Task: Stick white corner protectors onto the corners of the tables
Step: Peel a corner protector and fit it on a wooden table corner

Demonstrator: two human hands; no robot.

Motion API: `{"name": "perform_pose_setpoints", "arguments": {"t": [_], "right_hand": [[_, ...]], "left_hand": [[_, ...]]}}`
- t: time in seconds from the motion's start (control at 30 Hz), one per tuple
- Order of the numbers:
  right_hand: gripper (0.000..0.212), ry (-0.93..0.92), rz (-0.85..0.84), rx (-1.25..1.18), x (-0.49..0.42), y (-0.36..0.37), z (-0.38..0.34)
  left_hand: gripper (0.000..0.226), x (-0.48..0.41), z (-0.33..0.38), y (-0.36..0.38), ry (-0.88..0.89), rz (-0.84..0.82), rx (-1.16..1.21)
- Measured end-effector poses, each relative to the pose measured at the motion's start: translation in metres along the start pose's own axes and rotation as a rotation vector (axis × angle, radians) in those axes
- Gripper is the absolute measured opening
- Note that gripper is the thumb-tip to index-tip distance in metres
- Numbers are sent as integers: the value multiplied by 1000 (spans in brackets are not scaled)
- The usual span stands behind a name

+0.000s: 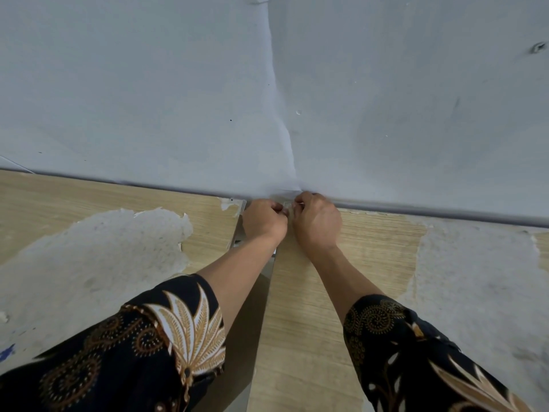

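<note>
Peeling wood-grain tables [371, 248] meet a pale wall [148, 99]; left hand [264, 222] and right hand [318, 223] together pinch 1 white protector [286, 205].

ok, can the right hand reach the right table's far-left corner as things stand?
Probably yes. The right hand sits right at that corner of the right table, against the wall, with nothing between. Both it and the left hand seem to pinch a small white piece there.

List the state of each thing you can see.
Small white piece: pinched between both hands, mostly hidden.
Left hand: fingers curled, pinching it.
Right hand: fingers curled, pinching it.
Left wood-grain table: laminate peeled in patches.
Right wood-grain table: laminate peeled in patches.
</note>
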State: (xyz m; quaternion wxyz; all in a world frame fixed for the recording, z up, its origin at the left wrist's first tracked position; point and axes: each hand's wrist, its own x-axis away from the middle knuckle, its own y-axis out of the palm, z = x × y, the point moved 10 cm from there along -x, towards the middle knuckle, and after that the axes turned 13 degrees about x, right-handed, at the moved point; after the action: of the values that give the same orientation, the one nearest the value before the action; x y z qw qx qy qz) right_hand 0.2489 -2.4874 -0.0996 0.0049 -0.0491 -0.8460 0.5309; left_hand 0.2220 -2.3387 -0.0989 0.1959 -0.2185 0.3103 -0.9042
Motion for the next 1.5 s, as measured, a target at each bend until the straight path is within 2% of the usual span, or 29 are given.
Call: {"name": "perform_pose_setpoints", "arguments": {"t": [0.2,0.37,0.6,0.9,1.37,1.5], "right_hand": [[18,1,-3,9,-2,0,1],[18,6,3,20,-1,1,2],[24,33,-18,34,0,2,1],[31,96,-100,97,-1,3,-2],[34,156,-187,162,-4,6,0],[33,163,-214,146,-6,8,1]], "left_hand": [[16,1,0,-1,-3,-18,13],[19,0,-14,4,-87,-64,83],[38,-4,-29,13,-224,-124,151],[22,-12,-32,16,-264,-126,178],[30,-12,-25,21,-234,-149,135],[25,-13,-26,21,-237,-152,116]]}}
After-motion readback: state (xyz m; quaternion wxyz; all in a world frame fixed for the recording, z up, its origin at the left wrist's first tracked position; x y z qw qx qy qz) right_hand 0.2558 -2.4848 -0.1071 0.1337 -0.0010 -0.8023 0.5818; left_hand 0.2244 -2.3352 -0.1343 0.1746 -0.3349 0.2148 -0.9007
